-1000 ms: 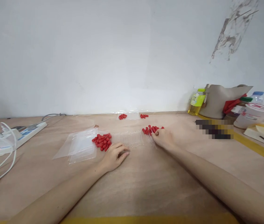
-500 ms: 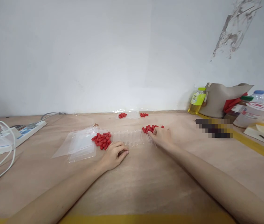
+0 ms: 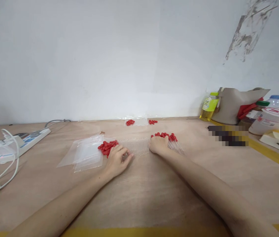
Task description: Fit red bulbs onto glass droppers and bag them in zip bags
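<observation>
A row of thin clear glass tubes (image 3: 137, 145) lies side by side between my hands. My left hand (image 3: 117, 160) rests at the left end of that row, beside and partly over a pile of red rubber bulbs (image 3: 106, 146). Its fingers are curled, with thumb and forefinger close together; anything in them is too small to make out. At the row's right end, my right hand (image 3: 158, 144) is closed, its fingertips hidden behind the hand. Droppers with red bulbs (image 3: 172, 137) on glass tubes lie fanned out just beyond and right of it.
Clear plastic bags (image 3: 85, 153) lie left of the bulbs. Two small groups of red bulbs (image 3: 130, 122) sit near the wall on clear plastic (image 3: 140, 121). A power strip (image 3: 28, 144) with cables is at left. A yellow bottle (image 3: 207, 107), grey bag (image 3: 230, 105) and cup (image 3: 265, 121) stand right.
My right hand has moved left from the droppers to the end of the glass tube row, uncovering more droppers. My left hand has shifted slightly left and up, toward the red bulbs.
</observation>
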A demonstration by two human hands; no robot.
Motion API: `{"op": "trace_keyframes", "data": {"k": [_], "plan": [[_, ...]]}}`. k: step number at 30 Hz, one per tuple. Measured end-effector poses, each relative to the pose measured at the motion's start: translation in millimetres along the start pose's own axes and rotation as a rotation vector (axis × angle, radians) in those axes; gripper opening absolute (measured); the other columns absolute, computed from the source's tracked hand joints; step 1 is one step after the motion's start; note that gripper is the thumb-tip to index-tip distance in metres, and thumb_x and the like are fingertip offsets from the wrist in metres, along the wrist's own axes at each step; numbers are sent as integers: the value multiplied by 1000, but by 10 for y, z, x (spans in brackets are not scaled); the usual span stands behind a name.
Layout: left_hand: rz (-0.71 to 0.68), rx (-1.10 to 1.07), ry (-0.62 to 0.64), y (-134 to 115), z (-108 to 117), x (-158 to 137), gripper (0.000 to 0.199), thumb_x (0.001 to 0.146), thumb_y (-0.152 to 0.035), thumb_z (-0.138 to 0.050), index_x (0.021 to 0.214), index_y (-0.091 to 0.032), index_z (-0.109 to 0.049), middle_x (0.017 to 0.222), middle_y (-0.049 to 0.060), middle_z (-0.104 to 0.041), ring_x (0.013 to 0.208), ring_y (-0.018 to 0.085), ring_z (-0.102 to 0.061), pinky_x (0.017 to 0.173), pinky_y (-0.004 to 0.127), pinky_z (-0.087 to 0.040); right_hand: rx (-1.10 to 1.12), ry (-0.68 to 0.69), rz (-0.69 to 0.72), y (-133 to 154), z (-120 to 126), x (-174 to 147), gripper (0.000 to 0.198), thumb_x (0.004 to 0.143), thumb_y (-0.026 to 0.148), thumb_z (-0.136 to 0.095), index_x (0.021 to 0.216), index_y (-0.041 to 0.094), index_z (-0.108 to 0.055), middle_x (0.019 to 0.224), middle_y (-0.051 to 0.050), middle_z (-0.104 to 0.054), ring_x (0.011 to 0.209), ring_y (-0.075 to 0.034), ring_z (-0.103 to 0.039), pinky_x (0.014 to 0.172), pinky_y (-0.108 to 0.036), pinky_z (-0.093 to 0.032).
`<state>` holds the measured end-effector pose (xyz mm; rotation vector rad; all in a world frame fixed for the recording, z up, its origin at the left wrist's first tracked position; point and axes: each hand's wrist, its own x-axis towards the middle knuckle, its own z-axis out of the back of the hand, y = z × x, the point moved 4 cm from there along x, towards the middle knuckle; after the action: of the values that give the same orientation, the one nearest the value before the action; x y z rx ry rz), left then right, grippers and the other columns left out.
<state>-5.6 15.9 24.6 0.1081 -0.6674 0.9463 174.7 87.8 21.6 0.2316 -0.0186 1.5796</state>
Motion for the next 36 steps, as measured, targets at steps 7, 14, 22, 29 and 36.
{"op": "trace_keyframes", "data": {"k": [7,14,22,29,36], "plan": [[478,210,-147,839,580,258,25,75,-41,-51,77,-20,-64,78,4,-62,75,21,-56,67,30,-38,-8,-94,69,-96,123,-219,30,83,24,-33,87,9,-58,82,-17,-63,79,-26,-57,74,-40,-30],[832,206,82,1399,615,183,39,66,-58,-52,76,-23,-64,90,5,-66,88,30,-57,70,36,-39,255,-193,424,-334,103,-616,29,87,17,-29,110,13,-46,93,-10,-60,85,-20,-53,75,-32,-36],[844,160,98,1417,486,153,41,66,-59,-51,66,-20,-63,70,5,-66,76,28,-60,69,36,-38,346,-287,554,-338,-30,-704,32,88,17,-30,113,19,-50,99,-9,-58,94,-20,-50,81,-34,-39],[645,-14,-224,1223,669,280,31,72,-48,-50,73,-18,-57,73,3,-61,69,19,-58,60,27,-41,421,-295,541,-370,-57,-700,24,87,17,-31,97,18,-53,92,-8,-56,87,-18,-51,78,-33,-41],[381,-811,58,248,47,99,29,71,-42,-60,80,-16,-49,67,0,-62,65,14,-61,62,27,-47,469,-264,544,-324,22,-780,27,88,19,-31,109,18,-48,101,-8,-57,93,-18,-52,79,-32,-40]]}}
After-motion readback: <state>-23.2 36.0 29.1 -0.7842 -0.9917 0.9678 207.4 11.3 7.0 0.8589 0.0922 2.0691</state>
